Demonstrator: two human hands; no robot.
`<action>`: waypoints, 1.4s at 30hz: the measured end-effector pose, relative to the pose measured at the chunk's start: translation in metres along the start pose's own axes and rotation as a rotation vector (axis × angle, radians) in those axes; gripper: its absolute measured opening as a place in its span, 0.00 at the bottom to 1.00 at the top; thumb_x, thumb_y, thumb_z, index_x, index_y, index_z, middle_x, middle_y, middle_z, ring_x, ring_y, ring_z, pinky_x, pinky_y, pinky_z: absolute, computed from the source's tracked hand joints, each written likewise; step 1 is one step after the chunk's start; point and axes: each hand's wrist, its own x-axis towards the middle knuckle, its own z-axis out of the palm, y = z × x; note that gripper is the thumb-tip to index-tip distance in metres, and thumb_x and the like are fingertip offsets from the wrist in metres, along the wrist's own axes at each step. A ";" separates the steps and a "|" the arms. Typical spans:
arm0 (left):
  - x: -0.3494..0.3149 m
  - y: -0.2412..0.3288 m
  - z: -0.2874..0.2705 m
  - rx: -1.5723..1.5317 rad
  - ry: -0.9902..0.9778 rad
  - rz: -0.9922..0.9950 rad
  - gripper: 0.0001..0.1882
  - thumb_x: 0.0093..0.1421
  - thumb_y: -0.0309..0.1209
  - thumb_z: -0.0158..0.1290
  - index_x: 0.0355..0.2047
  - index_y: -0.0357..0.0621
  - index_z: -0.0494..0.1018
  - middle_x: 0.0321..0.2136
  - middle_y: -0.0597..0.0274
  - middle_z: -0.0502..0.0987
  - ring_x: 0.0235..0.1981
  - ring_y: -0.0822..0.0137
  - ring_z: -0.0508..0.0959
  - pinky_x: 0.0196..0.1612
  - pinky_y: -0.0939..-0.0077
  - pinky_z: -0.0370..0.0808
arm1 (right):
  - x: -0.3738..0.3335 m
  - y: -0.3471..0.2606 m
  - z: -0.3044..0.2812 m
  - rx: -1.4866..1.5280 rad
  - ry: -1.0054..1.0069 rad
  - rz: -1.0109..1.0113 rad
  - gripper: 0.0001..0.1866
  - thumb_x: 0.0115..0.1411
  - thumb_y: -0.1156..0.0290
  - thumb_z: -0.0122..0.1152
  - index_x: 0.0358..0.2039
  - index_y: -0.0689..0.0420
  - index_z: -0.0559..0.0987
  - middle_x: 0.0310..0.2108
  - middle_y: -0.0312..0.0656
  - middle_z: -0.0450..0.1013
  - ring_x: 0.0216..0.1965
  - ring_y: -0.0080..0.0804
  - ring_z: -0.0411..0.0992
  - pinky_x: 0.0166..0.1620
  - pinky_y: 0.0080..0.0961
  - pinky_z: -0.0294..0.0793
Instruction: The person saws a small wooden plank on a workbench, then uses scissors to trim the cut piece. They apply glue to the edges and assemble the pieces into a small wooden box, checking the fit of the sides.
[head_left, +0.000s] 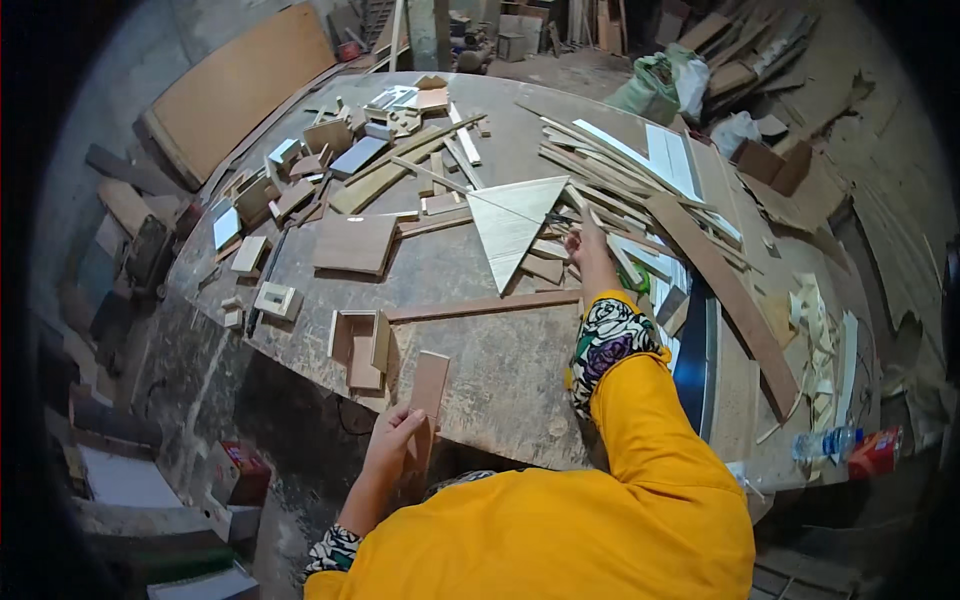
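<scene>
Left hand (397, 440): closed; brown wooden strip (431, 384) gripped by its edge, presumably for steadiness.
Right hand (588, 246): placed beside triangular plywood panel (512, 222); grip cannot be told.

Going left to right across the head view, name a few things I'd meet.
Open wooden box, brown rectangular strip, triangular board, right hand, curved brown plank, red package.
</scene>
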 end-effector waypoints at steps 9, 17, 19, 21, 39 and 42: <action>-0.012 0.033 -0.004 -0.042 -0.006 0.102 0.12 0.59 0.34 0.51 0.39 0.39 0.71 0.27 0.60 0.76 0.26 0.69 0.77 0.32 0.76 0.75 | -0.063 0.000 -0.034 -1.075 -0.031 -1.096 0.19 0.58 0.56 0.48 0.25 0.60 0.78 0.23 0.57 0.71 0.27 0.55 0.71 0.31 0.43 0.68; 0.041 0.051 0.033 -0.240 -0.213 0.039 0.15 0.60 0.38 0.50 0.39 0.37 0.70 0.31 0.56 0.76 0.34 0.64 0.78 0.38 0.72 0.77 | -0.218 0.075 -0.157 -1.794 -0.308 -0.995 0.13 0.55 0.62 0.56 0.32 0.58 0.78 0.34 0.52 0.72 0.36 0.52 0.72 0.39 0.45 0.71; 0.056 0.051 0.037 -0.317 -0.246 -0.024 0.15 0.58 0.36 0.51 0.39 0.37 0.71 0.29 0.56 0.77 0.32 0.63 0.79 0.40 0.72 0.77 | -0.218 0.083 -0.182 -1.730 -0.325 -1.047 0.11 0.54 0.67 0.58 0.35 0.58 0.77 0.37 0.51 0.71 0.38 0.51 0.72 0.39 0.44 0.71; 0.068 0.049 0.041 -0.351 -0.365 -0.032 0.14 0.56 0.33 0.52 0.39 0.37 0.72 0.29 0.56 0.77 0.31 0.63 0.80 0.40 0.73 0.76 | -0.217 0.090 -0.201 -1.640 -0.346 -1.044 0.13 0.52 0.70 0.59 0.39 0.58 0.76 0.41 0.50 0.69 0.42 0.50 0.70 0.42 0.43 0.71; 0.101 0.042 0.080 0.280 -0.469 0.161 0.12 0.57 0.34 0.57 0.37 0.40 0.74 0.29 0.64 0.77 0.29 0.73 0.76 0.35 0.78 0.72 | -0.247 0.077 -0.214 -1.858 -0.264 -0.898 0.24 0.43 0.51 0.67 0.36 0.55 0.77 0.32 0.52 0.73 0.39 0.51 0.72 0.42 0.43 0.71; 0.094 0.042 0.085 0.262 -0.446 0.124 0.11 0.57 0.33 0.56 0.38 0.39 0.74 0.29 0.63 0.78 0.28 0.73 0.76 0.35 0.77 0.73 | -0.245 0.084 -0.218 -1.817 -0.284 -0.871 0.24 0.43 0.53 0.68 0.38 0.54 0.77 0.31 0.52 0.74 0.38 0.51 0.72 0.40 0.44 0.72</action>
